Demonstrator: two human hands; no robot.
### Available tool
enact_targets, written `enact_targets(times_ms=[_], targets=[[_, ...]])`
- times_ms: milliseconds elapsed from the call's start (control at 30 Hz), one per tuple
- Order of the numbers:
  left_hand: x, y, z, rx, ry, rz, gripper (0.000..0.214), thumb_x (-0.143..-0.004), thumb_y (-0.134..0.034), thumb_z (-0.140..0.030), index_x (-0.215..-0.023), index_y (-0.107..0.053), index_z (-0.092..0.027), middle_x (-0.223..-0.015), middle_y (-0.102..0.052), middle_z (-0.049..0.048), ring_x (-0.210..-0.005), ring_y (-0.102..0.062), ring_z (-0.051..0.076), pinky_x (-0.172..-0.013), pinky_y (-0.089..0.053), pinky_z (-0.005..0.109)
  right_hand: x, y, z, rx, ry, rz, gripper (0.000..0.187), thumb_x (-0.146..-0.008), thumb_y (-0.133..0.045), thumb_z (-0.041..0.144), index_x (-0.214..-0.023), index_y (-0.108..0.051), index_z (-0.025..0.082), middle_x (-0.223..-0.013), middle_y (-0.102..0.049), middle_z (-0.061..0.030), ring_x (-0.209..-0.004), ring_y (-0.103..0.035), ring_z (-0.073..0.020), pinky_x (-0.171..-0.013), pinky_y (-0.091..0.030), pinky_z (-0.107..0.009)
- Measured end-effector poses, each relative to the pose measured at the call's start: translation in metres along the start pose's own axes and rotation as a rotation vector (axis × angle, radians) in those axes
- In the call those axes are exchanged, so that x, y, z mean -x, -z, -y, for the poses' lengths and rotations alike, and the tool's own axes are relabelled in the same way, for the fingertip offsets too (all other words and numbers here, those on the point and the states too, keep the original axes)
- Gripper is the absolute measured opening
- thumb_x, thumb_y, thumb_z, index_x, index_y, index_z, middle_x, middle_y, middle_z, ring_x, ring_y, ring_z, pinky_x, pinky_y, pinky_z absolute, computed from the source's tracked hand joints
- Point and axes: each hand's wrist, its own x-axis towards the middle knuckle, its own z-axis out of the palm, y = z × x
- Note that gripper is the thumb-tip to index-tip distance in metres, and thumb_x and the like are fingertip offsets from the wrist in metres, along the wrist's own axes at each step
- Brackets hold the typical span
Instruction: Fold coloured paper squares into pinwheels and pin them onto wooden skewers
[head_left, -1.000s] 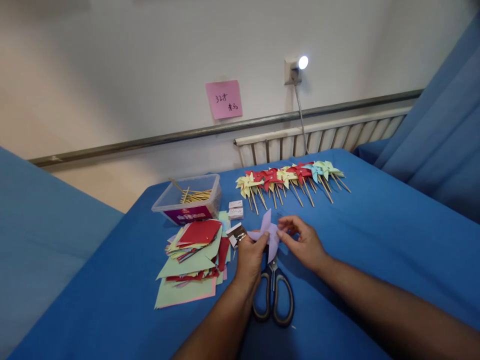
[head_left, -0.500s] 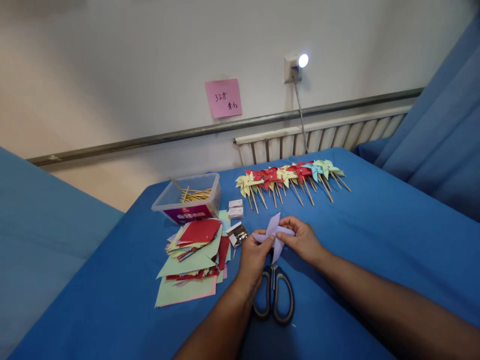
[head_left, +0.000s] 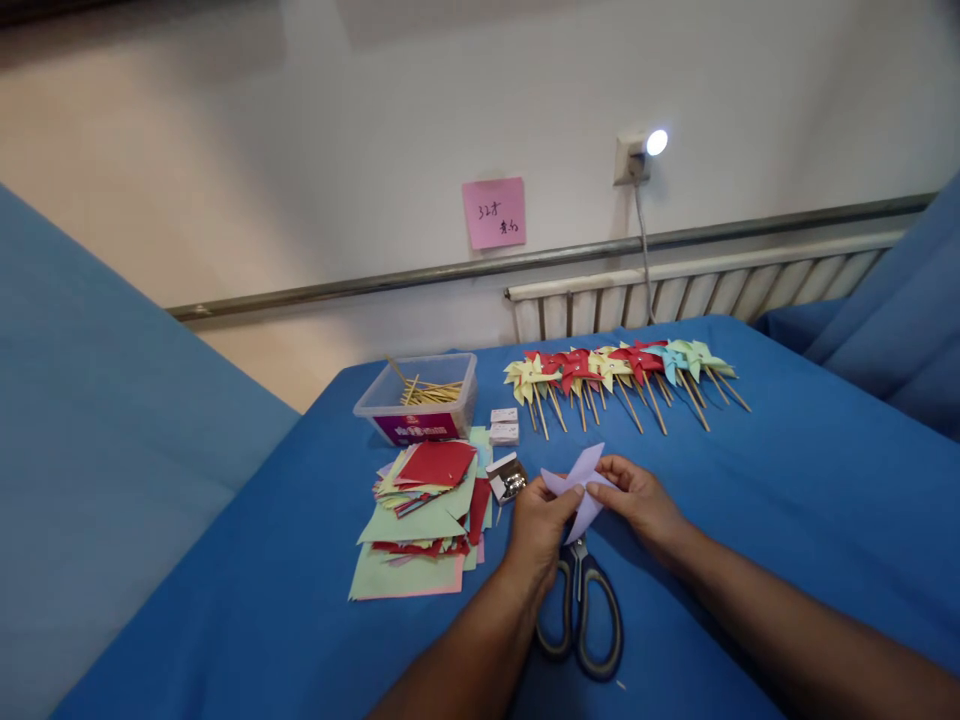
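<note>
Between my two hands is a lavender paper pinwheel (head_left: 584,468) with its blades folded in toward the middle. My left hand (head_left: 541,520) pinches it from the left, the thumb near its centre. From the right, my right hand (head_left: 637,500) grips it with thumb and fingers. Scissors (head_left: 600,620) with dark handles lie on the blue cloth below the pinwheel, their blades partly hidden under it. Just left of my left hand sits a small open box (head_left: 507,478) of shiny metal pieces.
Coloured paper sheets (head_left: 412,585) are stacked at the left. Behind them stands a clear plastic tub (head_left: 469,385) of wooden sticks, with two small white boxes (head_left: 504,433) beside it. Several finished pinwheels (head_left: 576,368) lie in a row at the back, before a radiator (head_left: 697,300).
The whole view has shifted, so everything sits farther right. Both hands still hold the lavender pinwheel, with little visible change in their grip.
</note>
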Motion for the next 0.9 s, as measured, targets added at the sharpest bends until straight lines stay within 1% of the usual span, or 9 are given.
enact_targets(times_ms=[133, 267, 433, 500, 567, 633, 733, 833, 900], targets=[[-0.004, 0.002, 0.003, 0.028, 0.011, 0.004, 0.031, -0.054, -0.080, -0.028, -0.077, -0.066, -0.012, -0.066, -0.065, 0.0023, -0.056, -0.055, 0.012, -0.055, -0.040, 0.023, 0.000, 0.003, -0.003, 0.033, 0.018, 0.032, 0.029, -0.068, -0.075, 0.036, -0.086, -0.063, 0.018, -0.081, -0.067, -0.0024, -0.070, -0.059, -0.0153, -0.067, -0.044, -0.027], [-0.008, 0.003, 0.001, 0.034, 0.027, 0.003, 0.029, -0.052, -0.080, -0.027, -0.072, -0.065, -0.013, -0.060, -0.061, 0.0010, -0.050, -0.051, 0.011, -0.051, -0.038, 0.023, -0.001, 0.007, -0.001, 0.044, 0.023, -0.055, 0.028, -0.076, -0.067, 0.044, -0.086, -0.065, 0.018, -0.077, -0.065, -0.0028, -0.067, -0.057, -0.0153, -0.062, -0.044, -0.027], [-0.006, -0.001, 0.001, -0.024, 0.012, -0.047, 0.026, -0.051, -0.077, -0.025, -0.068, -0.062, -0.013, -0.058, -0.060, -0.0002, -0.050, -0.050, 0.011, -0.050, -0.037, 0.023, -0.011, 0.033, 0.000, 0.043, 0.051, -0.320, 0.038, -0.069, -0.072, 0.046, -0.092, -0.066, 0.016, -0.086, -0.065, -0.0068, -0.067, -0.058, -0.0160, -0.060, -0.046, -0.028], [-0.005, -0.003, 0.003, -0.093, 0.010, -0.051, 0.023, -0.053, -0.075, -0.024, -0.069, -0.062, -0.014, -0.059, -0.060, -0.0002, -0.051, -0.051, 0.011, -0.051, -0.037, 0.022, -0.018, 0.043, 0.005, 0.101, 0.147, -0.472, 0.038, -0.067, -0.073, 0.045, -0.092, -0.065, 0.017, -0.087, -0.065, -0.0054, -0.069, -0.058, -0.0147, -0.060, -0.046, -0.026], [-0.005, -0.003, 0.005, -0.141, 0.006, -0.052, 0.021, -0.054, -0.074, -0.023, -0.069, -0.062, -0.014, -0.060, -0.060, -0.0004, -0.054, -0.052, 0.012, -0.052, -0.037, 0.022, -0.026, 0.041, 0.017, 0.192, 0.299, -0.580, 0.034, -0.068, -0.073, 0.041, -0.092, -0.065, 0.019, -0.084, -0.064, -0.0026, -0.070, -0.059, -0.0134, -0.062, -0.046, -0.025], [-0.005, -0.003, 0.006, -0.146, 0.008, -0.045, 0.020, -0.055, -0.073, -0.022, -0.070, -0.062, -0.015, -0.061, -0.060, -0.0008, -0.055, -0.052, 0.012, -0.053, -0.038, 0.022, -0.036, 0.023, 0.037, 0.276, 0.469, -0.536, 0.029, -0.070, -0.072, 0.036, -0.092, -0.064, 0.020, -0.084, -0.064, -0.0013, -0.074, -0.061, -0.0133, -0.070, -0.048, -0.027], [-0.006, -0.003, 0.006, -0.137, 0.004, -0.032, 0.019, -0.054, -0.073, -0.022, -0.067, -0.061, -0.015, -0.059, -0.058, -0.0016, -0.053, -0.049, 0.011, -0.052, -0.036, 0.022, -0.064, -0.034, 0.072, 0.509, 0.642, -0.285, 0.019, -0.076, -0.065, 0.030, -0.092, -0.065, 0.020, -0.089, -0.068, -0.0034, -0.081, -0.064, -0.0151, -0.077, -0.050, -0.029], [-0.007, -0.004, 0.007, -0.135, -0.002, -0.018, 0.017, -0.053, -0.073, -0.022, -0.062, -0.060, -0.015, -0.055, -0.055, -0.0023, -0.051, -0.046, 0.009, -0.050, -0.034, 0.021, -0.108, -0.108, 0.096, 0.876, 0.623, 0.075, 0.017, -0.080, -0.057, 0.020, -0.092, -0.069, 0.020, -0.092, -0.072, -0.0028, -0.083, -0.066, -0.0142, -0.076, -0.050, -0.026], [-0.007, -0.005, 0.008, -0.105, 0.012, -0.001, 0.019, -0.052, -0.074, -0.023, -0.061, -0.060, -0.015, -0.055, -0.054, -0.0023, -0.051, -0.045, 0.010, -0.049, -0.034, 0.022, -0.142, -0.156, 0.099, 1.233, 0.556, 0.331, 0.019, -0.078, -0.058, 0.015, -0.089, -0.072, 0.020, -0.091, -0.074, -0.0021, -0.082, -0.066, -0.0145, -0.073, -0.049, -0.023]])
